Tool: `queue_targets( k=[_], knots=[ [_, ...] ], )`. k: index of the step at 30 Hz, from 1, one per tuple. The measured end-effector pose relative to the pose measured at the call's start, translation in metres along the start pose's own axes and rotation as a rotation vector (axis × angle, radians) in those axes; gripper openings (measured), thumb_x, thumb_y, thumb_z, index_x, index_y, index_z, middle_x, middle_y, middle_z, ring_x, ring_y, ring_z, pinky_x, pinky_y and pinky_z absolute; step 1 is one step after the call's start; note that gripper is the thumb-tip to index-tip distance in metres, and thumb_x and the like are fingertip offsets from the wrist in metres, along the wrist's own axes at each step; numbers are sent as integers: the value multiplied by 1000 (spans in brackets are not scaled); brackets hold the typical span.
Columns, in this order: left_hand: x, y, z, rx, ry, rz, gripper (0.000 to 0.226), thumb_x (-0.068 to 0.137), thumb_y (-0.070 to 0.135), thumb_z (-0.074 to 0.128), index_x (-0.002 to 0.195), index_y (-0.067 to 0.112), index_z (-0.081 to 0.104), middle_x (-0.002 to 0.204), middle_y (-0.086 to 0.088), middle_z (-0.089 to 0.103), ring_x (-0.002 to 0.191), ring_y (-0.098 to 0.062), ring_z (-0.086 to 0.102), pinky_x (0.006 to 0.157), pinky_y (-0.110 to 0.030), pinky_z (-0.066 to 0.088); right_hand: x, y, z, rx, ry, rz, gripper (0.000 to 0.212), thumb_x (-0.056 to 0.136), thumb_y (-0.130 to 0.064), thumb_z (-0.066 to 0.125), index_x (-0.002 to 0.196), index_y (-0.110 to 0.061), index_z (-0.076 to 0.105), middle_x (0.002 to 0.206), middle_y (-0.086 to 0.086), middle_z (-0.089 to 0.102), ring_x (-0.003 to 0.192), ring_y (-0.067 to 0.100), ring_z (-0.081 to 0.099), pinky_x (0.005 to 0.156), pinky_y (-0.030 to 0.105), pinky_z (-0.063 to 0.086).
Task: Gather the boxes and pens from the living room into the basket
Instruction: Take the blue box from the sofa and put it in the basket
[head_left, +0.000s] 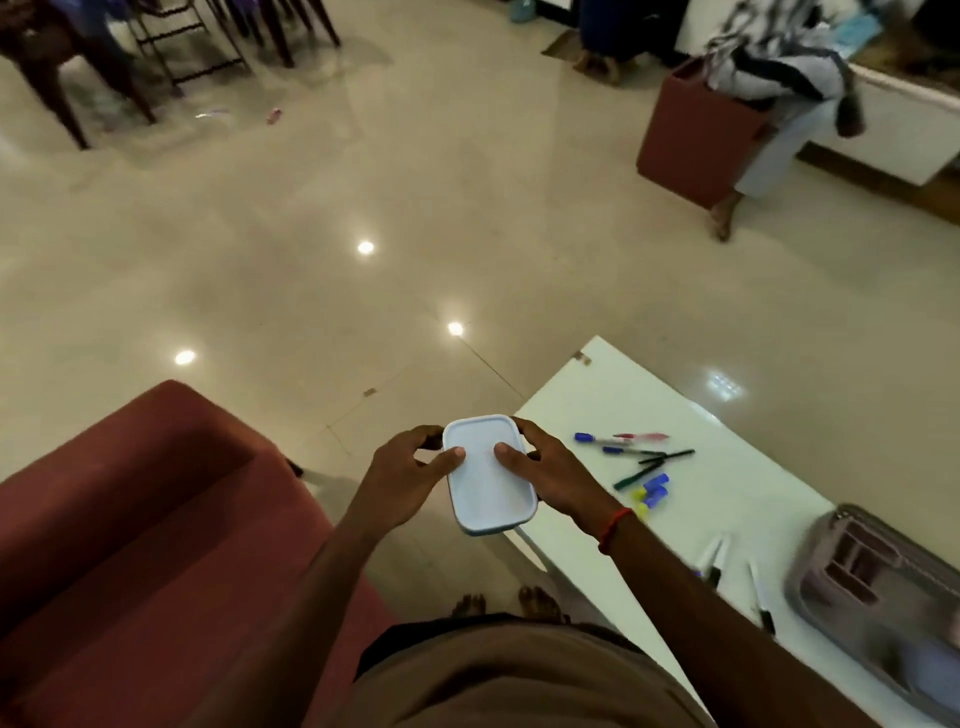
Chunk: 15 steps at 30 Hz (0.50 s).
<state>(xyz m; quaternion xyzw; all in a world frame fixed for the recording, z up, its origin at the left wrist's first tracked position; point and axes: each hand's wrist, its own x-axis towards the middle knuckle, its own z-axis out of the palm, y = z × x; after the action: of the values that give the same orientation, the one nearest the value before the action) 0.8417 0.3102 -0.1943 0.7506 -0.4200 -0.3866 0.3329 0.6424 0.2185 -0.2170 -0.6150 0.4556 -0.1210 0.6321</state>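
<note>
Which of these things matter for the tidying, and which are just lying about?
For the job: white box held in left hand and right hand; pens on the white table; basket.
Just there: red sofa; red stool; dining chairs.

The basket (797, 587) was blurred, cut off at the right edge; pens (714, 556) beside it smeared; box (488, 475) underside hidden.

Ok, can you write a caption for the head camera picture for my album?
Left hand and right hand hold a white box beside a white table with scattered pens and a grey basket.
</note>
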Motion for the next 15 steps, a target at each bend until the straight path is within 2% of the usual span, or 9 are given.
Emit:
queue_targets(
  k=[4,6,9,12,15],
  knots=[
    [13,3,9,8,-108,53,35,91,44,68,123,32,62,118,13,65,91,-10,67,75,-28,53,-12,14,0,53,152,5,53,86,-62,59,134,-45,46,112,-4,70,95,11,69,81,35,59],
    [19,3,16,22,-172,76,34,91,45,67,123,35,60,120,14,64,91,-7,67,73,-26,51,-20,22,0,80,231,27,53,86,-60,60,135,-45,46,110,-4,70,94,10,69,82,34,59],
    [24,5,29,42,-270,88,39,91,49,66,128,35,59,122,16,64,91,-10,67,77,-31,54,-35,37,-3,131,323,64,51,85,-60,62,132,-47,47,107,-6,71,93,10,70,82,35,59],
    [27,11,46,57,-347,113,39,91,50,66,127,36,59,122,16,65,92,-10,67,82,-33,56,-52,48,-9,176,394,98,51,87,-58,62,134,-44,48,114,-6,69,96,13,69,83,37,59],
    [22,22,68,51,-400,114,43,90,48,68,130,34,58,120,15,64,93,-2,65,78,-25,53,-72,56,-17,151,458,119,52,88,-59,60,136,-45,46,115,-11,68,95,10,68,80,30,59]
  ],
)
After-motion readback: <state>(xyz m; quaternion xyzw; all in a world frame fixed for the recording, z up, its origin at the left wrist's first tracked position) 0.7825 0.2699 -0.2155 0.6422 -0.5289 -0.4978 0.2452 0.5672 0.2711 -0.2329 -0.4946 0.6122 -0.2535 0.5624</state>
